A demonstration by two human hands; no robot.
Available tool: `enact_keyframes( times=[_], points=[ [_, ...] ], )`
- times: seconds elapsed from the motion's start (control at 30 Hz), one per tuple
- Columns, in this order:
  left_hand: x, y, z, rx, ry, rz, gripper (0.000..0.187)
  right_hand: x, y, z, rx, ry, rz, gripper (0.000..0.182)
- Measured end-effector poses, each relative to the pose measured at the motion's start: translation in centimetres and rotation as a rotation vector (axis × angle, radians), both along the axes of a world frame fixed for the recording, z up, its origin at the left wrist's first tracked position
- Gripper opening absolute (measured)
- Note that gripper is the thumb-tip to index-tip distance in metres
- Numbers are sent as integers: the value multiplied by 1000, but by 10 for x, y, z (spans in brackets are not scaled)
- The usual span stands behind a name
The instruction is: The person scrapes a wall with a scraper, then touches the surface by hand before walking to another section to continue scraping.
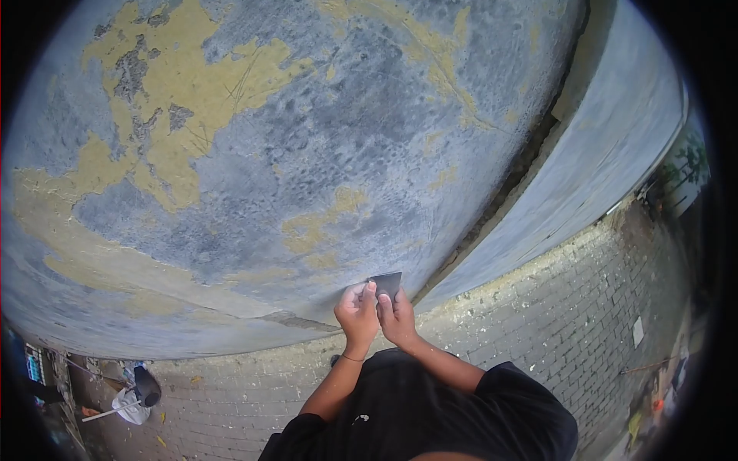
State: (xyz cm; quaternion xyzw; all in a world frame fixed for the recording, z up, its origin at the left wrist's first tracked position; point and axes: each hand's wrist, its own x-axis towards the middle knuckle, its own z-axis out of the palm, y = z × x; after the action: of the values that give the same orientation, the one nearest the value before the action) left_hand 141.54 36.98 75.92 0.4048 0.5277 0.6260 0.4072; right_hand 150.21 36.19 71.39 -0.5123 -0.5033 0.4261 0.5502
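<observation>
A small dark grey flat piece [387, 283] is held up between my two hands, close to the lower part of a wall [338, 115] with patchy grey and yellow paint. My left hand [358, 307] pinches its left edge between thumb and fingers. On its lower right side, my right hand [396, 313] grips it, thumb in front and fingers partly hidden behind. Whether the piece touches the wall cannot be made out.
A deep vertical crack [530, 154] separates the wall from a paler section [584, 161] at right. Grey paving [538, 330] runs along the base. At lower left lie a white bag [131, 407], a dark container [147, 386] and a stick.
</observation>
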Motion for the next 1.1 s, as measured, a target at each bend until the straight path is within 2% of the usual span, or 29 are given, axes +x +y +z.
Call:
enact_keyframes(
  times=[0.2,0.27,0.47,0.57,0.67,0.8,0.87,0.97,1.1],
  points=[
    [-2,1,-13,15,7,-11,19,1,5,5,44,2,-2,22],
    [-7,-3,-13,7,116,-37,19,2,4,-2,45,-62,10,22],
    [-4,0,-6,45,82,-24,20,0,2,10,42,-11,-15,22],
    [-3,3,-15,34,24,-30,20,2,5,3,59,-85,-10,22],
    [-1,3,-11,78,104,9,19,-3,4,9,51,13,-24,22],
    [-1,-3,-10,16,70,-35,19,-1,0,5,22,-3,-19,21],
    [2,1,-13,27,23,-4,19,-3,8,3,141,-83,-59,19],
    [1,1,-9,67,67,-2,18,-6,4,19,139,-25,-71,18],
    [2,0,-18,45,26,5,20,0,3,2,97,-67,-26,19]
  ],
)
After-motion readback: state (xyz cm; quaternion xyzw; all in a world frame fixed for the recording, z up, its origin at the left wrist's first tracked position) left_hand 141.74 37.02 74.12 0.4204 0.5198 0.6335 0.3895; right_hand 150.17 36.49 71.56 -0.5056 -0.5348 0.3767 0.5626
